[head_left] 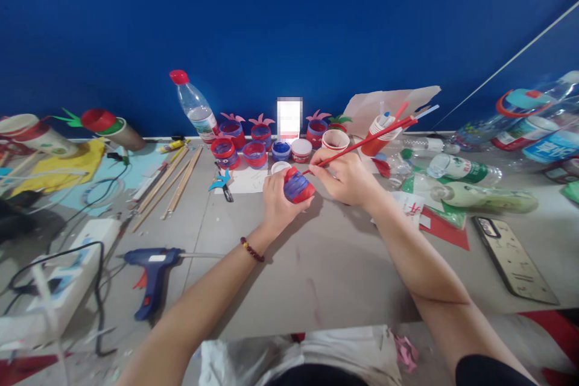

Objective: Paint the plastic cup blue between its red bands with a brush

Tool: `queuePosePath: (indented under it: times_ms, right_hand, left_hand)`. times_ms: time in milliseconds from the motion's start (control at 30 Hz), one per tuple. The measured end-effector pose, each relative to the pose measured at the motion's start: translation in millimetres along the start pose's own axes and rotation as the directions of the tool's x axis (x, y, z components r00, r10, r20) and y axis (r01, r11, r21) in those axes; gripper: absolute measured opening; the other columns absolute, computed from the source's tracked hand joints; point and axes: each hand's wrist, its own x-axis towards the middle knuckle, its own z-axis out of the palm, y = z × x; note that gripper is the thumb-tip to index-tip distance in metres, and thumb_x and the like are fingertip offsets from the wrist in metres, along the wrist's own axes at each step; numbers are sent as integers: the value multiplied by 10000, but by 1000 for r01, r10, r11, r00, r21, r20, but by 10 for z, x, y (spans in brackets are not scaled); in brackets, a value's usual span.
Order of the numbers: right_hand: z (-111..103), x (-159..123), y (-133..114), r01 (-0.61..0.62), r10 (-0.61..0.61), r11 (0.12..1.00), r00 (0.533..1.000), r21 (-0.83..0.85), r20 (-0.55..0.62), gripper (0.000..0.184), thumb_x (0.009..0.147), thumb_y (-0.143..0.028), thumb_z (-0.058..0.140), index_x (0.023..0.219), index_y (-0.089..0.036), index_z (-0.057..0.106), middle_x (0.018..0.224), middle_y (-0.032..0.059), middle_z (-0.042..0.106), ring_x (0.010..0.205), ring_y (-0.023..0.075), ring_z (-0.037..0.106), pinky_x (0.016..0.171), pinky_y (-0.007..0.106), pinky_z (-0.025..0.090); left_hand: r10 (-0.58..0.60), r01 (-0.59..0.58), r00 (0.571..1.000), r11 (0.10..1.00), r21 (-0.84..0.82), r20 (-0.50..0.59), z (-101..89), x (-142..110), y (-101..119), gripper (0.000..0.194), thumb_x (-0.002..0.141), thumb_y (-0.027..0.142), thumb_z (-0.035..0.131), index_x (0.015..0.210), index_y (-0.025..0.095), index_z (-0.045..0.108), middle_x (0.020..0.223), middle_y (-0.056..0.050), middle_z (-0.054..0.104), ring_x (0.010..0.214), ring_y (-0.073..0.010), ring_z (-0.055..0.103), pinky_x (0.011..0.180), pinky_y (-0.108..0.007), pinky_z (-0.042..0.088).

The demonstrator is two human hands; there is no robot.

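Observation:
My left hand (274, 202) is wrapped around a small cup (297, 187) painted red and blue, tilted on its side above the table. A long red paintbrush (367, 141) is pinched in my right hand (346, 178), its tip at the cup's side. Just behind my hands stand an open jar of blue paint (281, 152) and a jar with a white lid (301, 149). A white lid (281, 167) lies close to my left fingers. Similar red and blue cups (255, 155) stand to the left of the jars, several topped with leaf shapes.
A blue glue gun (156, 274) and a power strip (76, 271) with cables lie at the left. Wooden sticks (181, 187) and an upright bottle (195, 110) are further back. Plastic bottles (465, 169) and a phone (515, 259) occupy the right side. A blue wall (280, 24) bounds the table.

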Motion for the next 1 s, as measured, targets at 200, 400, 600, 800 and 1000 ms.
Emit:
queuePosePath:
  times_ms: [200, 400, 600, 800, 1000]
  right_hand:
    - [76, -34, -145, 22, -32, 994, 995, 110, 97, 158, 939, -231, 438, 840, -187, 554, 758, 39, 623, 660, 157, 528, 652, 301, 413]
    - [136, -30, -205, 26, -45, 989, 990, 142, 131, 151, 932, -209, 444, 853, -192, 572, 832, 53, 670, 731, 171, 576, 707, 311, 434]
    - [118, -21, -210, -3, -3, 999, 990, 41, 139, 177, 935, -213, 418, 848, -177, 568, 823, 68, 670, 715, 175, 572, 672, 307, 415]
    - [19, -14, -162, 17, -15, 999, 999, -49, 49, 167, 920, -212, 419, 815, -186, 547, 736, 56, 636, 660, 174, 540, 610, 299, 383]
    - [-3, -13, -82, -35, 36, 991, 999, -132, 5, 163, 933, -223, 430, 841, -185, 559, 767, 67, 648, 676, 184, 550, 595, 300, 353]
  left_hand:
    - [19, -19, 1000, 1000, 23, -15, 36, -8, -59, 774, 622, 563, 807, 1233, 228, 469, 1122, -91, 623, 982, -289, 587, 853, -453, 467]
    - [37, -37, 999, 999, 23, -17, 44, -14, -48, 700, 658, 505, 792, 1218, 206, 496, 1049, -84, 636, 970, -283, 580, 844, -439, 461]
    - [50, -49, 998, 998, 31, -28, 39, -12, -50, 737, 635, 485, 817, 1226, 200, 481, 1066, -90, 632, 962, -281, 582, 837, -436, 469]
    - [29, -28, 999, 998, 53, -14, 32, -14, -37, 791, 609, 542, 815, 1237, 220, 459, 1113, -93, 623, 980, -289, 581, 875, -454, 463]
    - [-12, 12, 1000, 1000, 18, -7, 2, -8, 11, 758, 594, 507, 842, 1199, 233, 477, 1110, -80, 625, 998, -287, 572, 869, -442, 471]
